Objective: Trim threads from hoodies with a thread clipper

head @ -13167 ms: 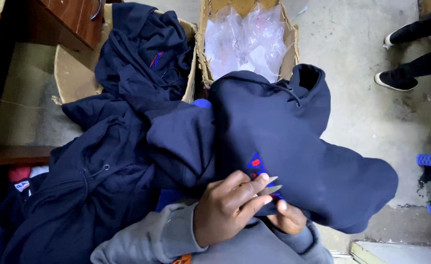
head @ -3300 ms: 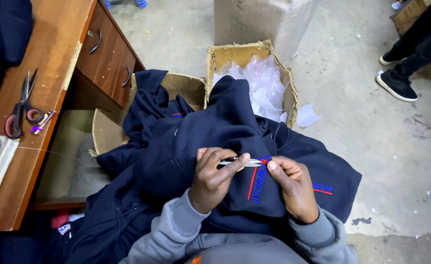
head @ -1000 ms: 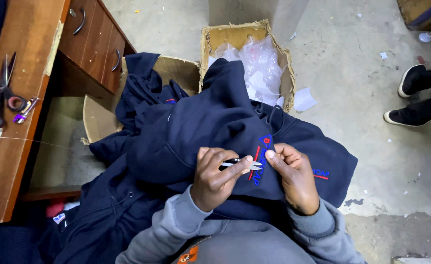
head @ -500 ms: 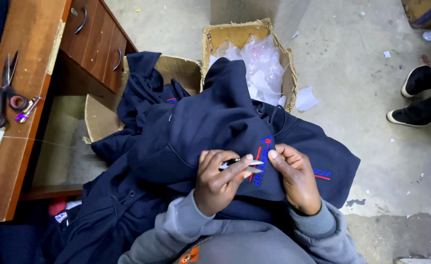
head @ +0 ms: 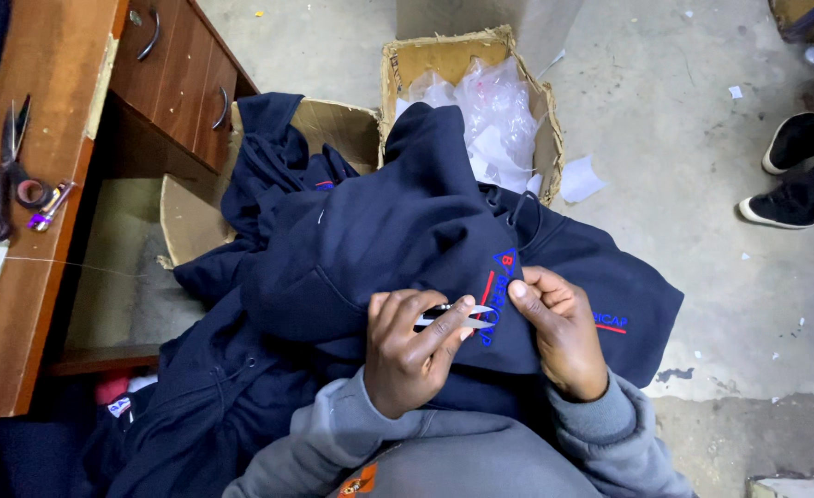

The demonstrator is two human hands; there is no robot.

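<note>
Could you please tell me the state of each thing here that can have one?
left hand: closed on thread snips
right hand: pinching navy sweatshirt by embroidery
cardboard box: open, clear bags inside
drawers: closed
scissors: lying on desk

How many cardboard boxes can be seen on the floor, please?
2. One open brown cardboard box with clear plastic bags stands at top centre; a second cardboard box, left of it, is partly covered by navy garments. More may be hidden.
</note>
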